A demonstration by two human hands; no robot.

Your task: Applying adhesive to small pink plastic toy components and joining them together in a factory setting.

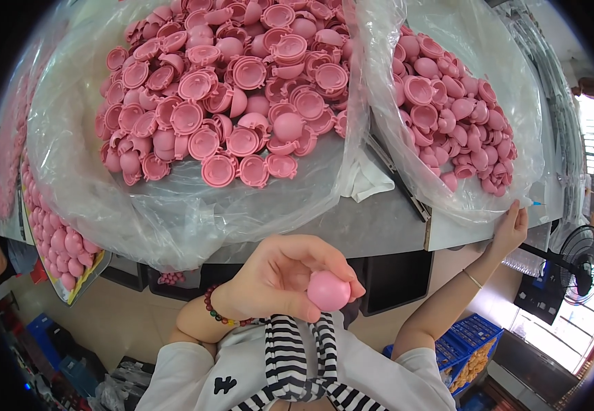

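In front of my chest, my left hand (290, 270) is closed around a smooth, shiny pink plastic ball (328, 291), pinched between thumb and fingers. Out to the right, my right hand (511, 231) reaches to the front edge of the right-hand clear plastic bag (472, 214). Its fingers are pressed together, and a small thing with a blue tip (537, 203) shows just beyond them. Whether the fingers hold that or the bag's edge, I cannot tell. Beyond my left hand, a large pile of pink hemispherical shells (242, 140) lies on another clear plastic bag (105, 198).
More pink shells (475, 130) fill the right-hand bag. Between the bags lie a dark metal strip (400, 179) and a white cloth (365, 179). At left stands a tray of pink balls (60, 246). Below the grey table edge are a black bin (396, 281) and blue crates (472, 342); a fan (581, 264) stands right.
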